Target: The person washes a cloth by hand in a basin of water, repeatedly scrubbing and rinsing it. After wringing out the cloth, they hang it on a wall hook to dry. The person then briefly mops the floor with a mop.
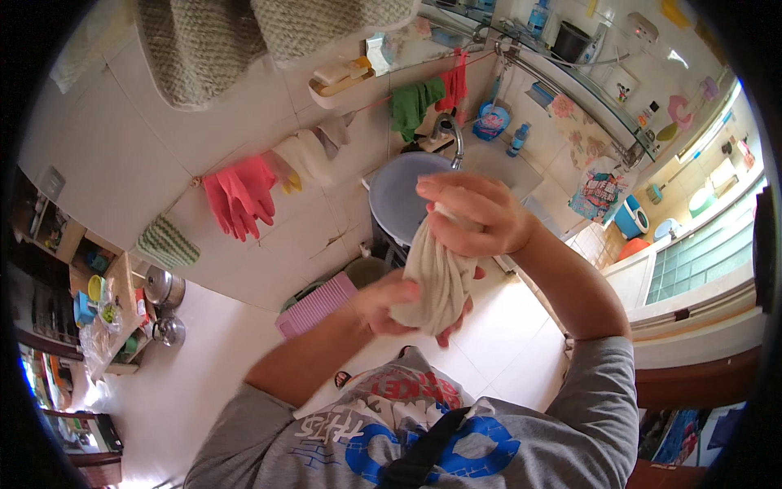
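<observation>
A bunched off-white cloth (pixel 434 275) hangs between my two hands in front of my chest. Its upper end is gripped by my right hand (pixel 479 214), with the fingers curled around it. Lower down, my left hand (pixel 391 302) holds the cloth's wider, gathered part, some fingers hidden behind the fabric. Beyond my right hand lies a grey-blue basin (pixel 403 189), partly covered from view by that hand. A chrome faucet (pixel 453 137) curves over the basin's far side.
Pink rubber gloves (pixel 241 195) and a green cloth (pixel 416 104) hang on a line along the tiled wall. A pink washboard (pixel 314 305) leans low near a bucket (pixel 366 272). A glass shelf (pixel 574 79) juts out at upper right. Metal pots (pixel 164 287) stand at left.
</observation>
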{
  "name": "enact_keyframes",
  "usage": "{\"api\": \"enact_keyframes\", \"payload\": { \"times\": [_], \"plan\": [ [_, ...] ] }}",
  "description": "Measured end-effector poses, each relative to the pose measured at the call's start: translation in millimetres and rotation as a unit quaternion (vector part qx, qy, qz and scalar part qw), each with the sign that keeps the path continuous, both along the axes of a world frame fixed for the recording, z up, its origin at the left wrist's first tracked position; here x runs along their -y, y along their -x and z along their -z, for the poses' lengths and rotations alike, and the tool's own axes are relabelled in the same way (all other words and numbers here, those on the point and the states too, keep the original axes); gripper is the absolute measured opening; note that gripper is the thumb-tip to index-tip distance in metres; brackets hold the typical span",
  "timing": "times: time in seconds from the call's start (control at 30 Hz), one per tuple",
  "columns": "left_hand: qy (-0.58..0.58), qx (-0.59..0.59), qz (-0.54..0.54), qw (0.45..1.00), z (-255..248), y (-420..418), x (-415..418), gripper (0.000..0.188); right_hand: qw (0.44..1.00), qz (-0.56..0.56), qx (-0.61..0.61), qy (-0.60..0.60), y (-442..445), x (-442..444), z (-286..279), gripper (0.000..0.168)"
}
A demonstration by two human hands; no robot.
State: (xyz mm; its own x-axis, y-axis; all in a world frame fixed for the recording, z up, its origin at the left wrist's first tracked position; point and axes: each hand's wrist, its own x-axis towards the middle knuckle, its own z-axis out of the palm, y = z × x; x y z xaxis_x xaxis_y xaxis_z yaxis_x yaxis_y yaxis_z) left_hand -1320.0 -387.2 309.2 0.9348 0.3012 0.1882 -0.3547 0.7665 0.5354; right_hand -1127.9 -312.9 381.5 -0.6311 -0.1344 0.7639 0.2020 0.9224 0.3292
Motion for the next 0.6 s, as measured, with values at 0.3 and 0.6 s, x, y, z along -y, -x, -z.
{"api": "enact_keyframes", "payload": {
  "times": [0.3,0.6],
  "plan": [
    [-0.653,-0.558,-0.287,0.425,33.5,-58.7,-193.7,0.052,0.784,0.463,0.146,0.386,-42.6,-116.6,102.7,0.034],
    [-0.815,-0.534,-0.131,0.185,18.1,-68.0,-245.5,0.047,0.533,0.193,-0.187,0.802,-38.8,-138.9,166.1,0.018]
  ]
}}
